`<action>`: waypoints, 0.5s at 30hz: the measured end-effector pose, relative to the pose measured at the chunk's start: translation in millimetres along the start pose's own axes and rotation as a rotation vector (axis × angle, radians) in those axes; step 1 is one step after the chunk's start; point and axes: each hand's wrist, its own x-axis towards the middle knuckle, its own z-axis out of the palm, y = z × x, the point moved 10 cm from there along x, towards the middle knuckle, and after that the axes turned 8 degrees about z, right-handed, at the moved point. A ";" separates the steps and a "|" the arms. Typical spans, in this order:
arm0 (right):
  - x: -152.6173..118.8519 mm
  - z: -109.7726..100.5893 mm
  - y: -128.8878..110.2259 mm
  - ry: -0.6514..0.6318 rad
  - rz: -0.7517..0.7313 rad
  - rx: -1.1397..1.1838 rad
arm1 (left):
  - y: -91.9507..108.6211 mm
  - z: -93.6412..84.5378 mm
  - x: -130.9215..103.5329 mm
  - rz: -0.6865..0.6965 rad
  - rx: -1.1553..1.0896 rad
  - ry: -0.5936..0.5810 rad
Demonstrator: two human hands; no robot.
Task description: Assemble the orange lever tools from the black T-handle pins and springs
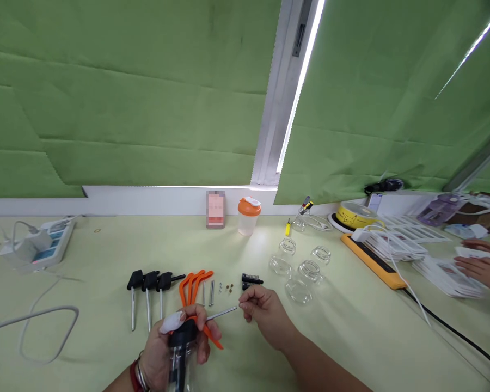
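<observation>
Head view: in our left hand (157, 348), we grip the clear bottle (189, 373) and orange lever (214, 337); a metal rod (224, 313) extends toward our right hand (265, 316), pinched narrow near its tip; we cannot tell whether it holds anything.

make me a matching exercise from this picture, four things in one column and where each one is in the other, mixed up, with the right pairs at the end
Things
1. left hand
2. right hand
3. orange-lidded cup
4. three black-headed parts

Places
a. to the right of the upright pink panel
b. beside the tip of a metal rod
c. in a row, left of the loose orange handles
d. around a clear bottle

Right pairs: 1-d, 2-b, 3-a, 4-c
</observation>
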 end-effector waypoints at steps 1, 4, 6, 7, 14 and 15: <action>0.9 -3.5 -4.3 0.036 -0.038 -0.093 | 1.7 0.5 0.1 0.011 -0.012 -0.007; 3.1 6.1 -21.3 0.098 -0.217 -0.553 | 6.6 3.2 -0.6 0.040 -0.042 -0.043; 7.1 28.3 -22.9 0.076 -0.312 -0.915 | 9.6 4.8 -1.5 0.056 -0.054 -0.070; 10.8 39.6 -18.7 0.051 -0.327 -1.079 | 11.2 4.6 -1.8 0.064 -0.056 -0.075; 20.9 77.8 -12.4 -0.016 -0.485 -1.553 | 26.6 -0.9 0.5 0.125 -0.032 -0.050; 20.8 77.8 -13.3 -0.014 -0.485 -1.565 | 27.9 -1.6 1.0 0.126 -0.030 -0.047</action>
